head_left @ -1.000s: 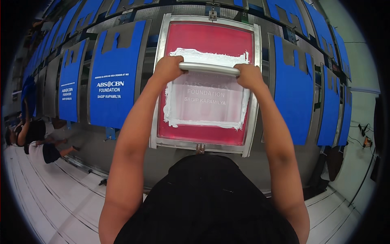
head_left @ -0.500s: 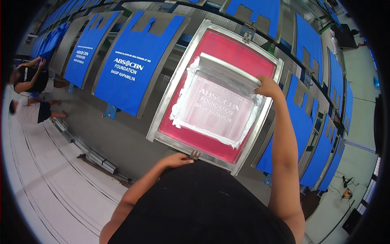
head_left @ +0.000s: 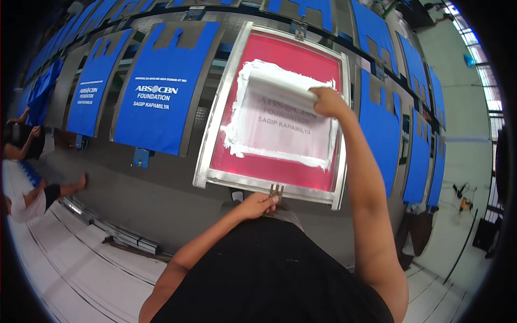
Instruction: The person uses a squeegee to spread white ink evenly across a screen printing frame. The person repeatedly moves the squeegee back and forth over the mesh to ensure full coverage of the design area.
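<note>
We wrap our right hand (head_left: 329,102) around the right end of the squeegee bar (head_left: 285,86), toward the far edge of the screen frame (head_left: 224,105); our left hand (head_left: 257,205) pinches the bracket (head_left: 277,189) at its near edge.

Light is even and moderate; windows (head_left: 483,59) glare at two o'clock. The bar (head_left: 283,86) blurs toward twelve. Seams in the floor (head_left: 81,253) bend at eight o'clock; black vignetting rings the view.
</note>
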`<state>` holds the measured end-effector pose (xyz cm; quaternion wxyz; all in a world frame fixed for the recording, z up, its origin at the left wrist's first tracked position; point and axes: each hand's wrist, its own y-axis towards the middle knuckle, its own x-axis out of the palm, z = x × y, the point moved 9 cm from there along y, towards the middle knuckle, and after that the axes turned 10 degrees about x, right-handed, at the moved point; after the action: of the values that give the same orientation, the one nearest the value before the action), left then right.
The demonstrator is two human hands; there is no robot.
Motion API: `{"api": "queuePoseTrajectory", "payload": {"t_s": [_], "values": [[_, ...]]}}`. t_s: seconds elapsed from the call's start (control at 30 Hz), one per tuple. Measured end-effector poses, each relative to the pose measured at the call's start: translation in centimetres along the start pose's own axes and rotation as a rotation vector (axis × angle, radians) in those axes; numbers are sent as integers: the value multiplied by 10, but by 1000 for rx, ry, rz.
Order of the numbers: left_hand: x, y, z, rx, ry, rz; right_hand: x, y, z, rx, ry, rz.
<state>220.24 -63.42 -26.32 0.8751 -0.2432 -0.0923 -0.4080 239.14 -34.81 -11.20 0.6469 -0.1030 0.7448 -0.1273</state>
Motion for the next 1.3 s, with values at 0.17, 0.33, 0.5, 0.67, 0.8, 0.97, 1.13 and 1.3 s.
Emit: {"api": "queuePoseTrajectory", "payload": {"t_s": [0.17, 0.33, 0.5, 0.67, 0.8, 0.97, 1.13, 1.3], "values": [[6, 7, -10, -31, -22, 4, 53, -169, -45, -22, -16, 134], [-9, 12, -29, -137, 234, 55, 63, -194, -51, -103, 29, 222], [-22, 4, -33, -125, 393, 197, 42, -172, 20, 82, 12, 149], [-29, -14, 28, -175, 797, 257, 85, -150, 107, 64, 687, 114], [-134, -47, 108, 196, 748, 990, 97, -132, 126, 195, 947, 11], [-232, -20, 90, 162, 617, 997, 99, -112, 128, 307, 1106, -11], [-188, -11, 85, 336, 462, 977, 78, -143, 170, 367, 1214, 10], [-43, 40, 104, 405, 497, 920, 24, -229, 291, 389, 1127, 81]]}}
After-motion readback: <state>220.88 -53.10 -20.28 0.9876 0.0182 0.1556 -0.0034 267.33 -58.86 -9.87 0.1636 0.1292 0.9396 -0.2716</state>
